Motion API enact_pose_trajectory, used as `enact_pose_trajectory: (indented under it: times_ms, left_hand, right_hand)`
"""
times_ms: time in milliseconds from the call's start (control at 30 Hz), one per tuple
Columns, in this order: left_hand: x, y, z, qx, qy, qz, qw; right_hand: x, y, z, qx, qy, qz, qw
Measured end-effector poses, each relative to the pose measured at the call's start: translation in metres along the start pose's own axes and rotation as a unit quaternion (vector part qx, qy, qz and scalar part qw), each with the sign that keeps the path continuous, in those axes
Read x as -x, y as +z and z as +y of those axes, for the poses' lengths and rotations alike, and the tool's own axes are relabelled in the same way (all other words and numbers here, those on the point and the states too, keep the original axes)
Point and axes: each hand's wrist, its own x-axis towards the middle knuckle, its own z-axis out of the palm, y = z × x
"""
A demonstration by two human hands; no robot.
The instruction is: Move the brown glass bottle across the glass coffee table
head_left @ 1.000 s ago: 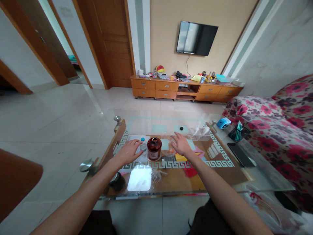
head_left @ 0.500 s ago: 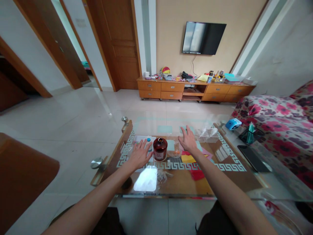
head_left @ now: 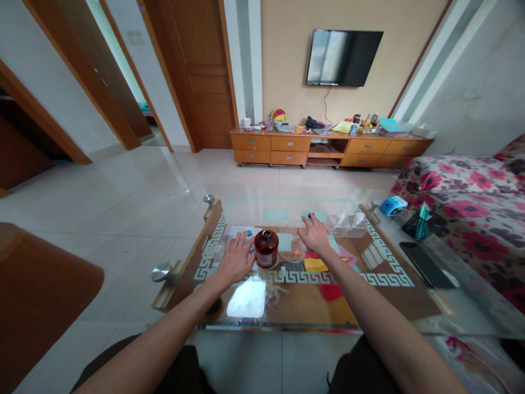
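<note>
A brown glass bottle (head_left: pixel 266 253) with a pale label stands upright on the glass table, its neck uncapped. My left hand (head_left: pixel 237 257) lies palm down just left of the bottle, fingers spread, with the thumb side close to or touching it. My right hand (head_left: pixel 315 234) is to the right of the bottle, palm down with fingers extended and nothing plainly held. By its fingertips is a small black object (head_left: pixel 311 215), perhaps a cap; whether they touch it I cannot tell. A small blue cap (head_left: pixel 249 233) shows beyond my left fingers.
The glass coffee table (head_left: pixel 287 326) has a lower shelf with papers. On the right are a clear plastic container (head_left: pixel 348 225), a blue box (head_left: pixel 392 206), a pen holder (head_left: pixel 421 223) and a phone (head_left: pixel 424 264). A floral sofa (head_left: pixel 471 191) stands beyond them.
The bottle appears slightly further left, nearer my left hand. The right fingers sit a little lower, showing more of the black object. The view has shifted slightly.
</note>
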Motion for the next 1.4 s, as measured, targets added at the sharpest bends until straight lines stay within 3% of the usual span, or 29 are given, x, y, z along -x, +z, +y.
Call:
enact_pose_trajectory:
  times_ms: [133, 367, 567, 667, 800, 967, 1133, 1400]
  left_hand:
    - [0.000, -0.002, 0.003, -0.020, -0.007, -0.010, 1.000]
    - [0.002, -0.007, 0.004, -0.041, -0.011, -0.007, 0.999]
    - [0.003, -0.007, 0.003, -0.033, -0.008, -0.007, 0.999]
    - [0.003, -0.008, 0.002, -0.028, -0.009, -0.011, 1.000]
    - [0.003, -0.010, 0.003, -0.013, -0.017, -0.015, 1.000]
    - [0.005, -0.009, 0.006, -0.020, -0.019, -0.003, 1.000]
    - [0.007, -0.008, 0.009, -0.040, -0.019, 0.010, 0.999]
    - [0.008, -0.006, 0.009, -0.038, -0.024, 0.011, 0.999]
  right_hand:
    - [0.002, -0.013, -0.007, -0.019, -0.037, 0.009, 0.999]
    - [0.013, -0.022, -0.032, -0.110, -0.205, -0.056, 0.971]
    - [0.010, -0.026, -0.047, -0.125, -0.227, -0.073, 0.963]
    - [0.007, -0.044, -0.057, -0.181, -0.200, -0.043, 0.962]
    - [0.012, -0.087, -0.088, -0.293, -0.150, 0.052, 0.943]
    - [0.035, -0.126, -0.130, -0.332, -0.224, 0.068, 0.914]
    - [0.045, -0.123, -0.153, -0.343, -0.262, 0.073, 0.899]
    - [0.042, -0.102, -0.158, -0.337, -0.254, 0.075, 0.903]
